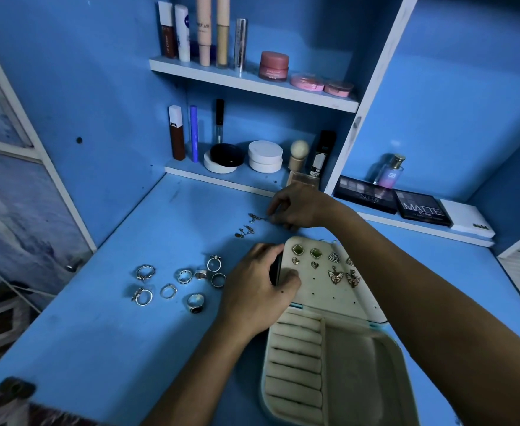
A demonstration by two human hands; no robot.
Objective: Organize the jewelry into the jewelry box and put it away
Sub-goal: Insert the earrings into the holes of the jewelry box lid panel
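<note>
right hand is nearer, its curled fingertips at the small metal earring lying just off at 9 o'clock, long axis roughly 9-to-3; pinched or only touched, can't tell. left hand grips the jewelry box lid's edge. rings wait at 9 o'clock.

"MATTE" on black palette, "NUDES" on neighbouring palette
</note>
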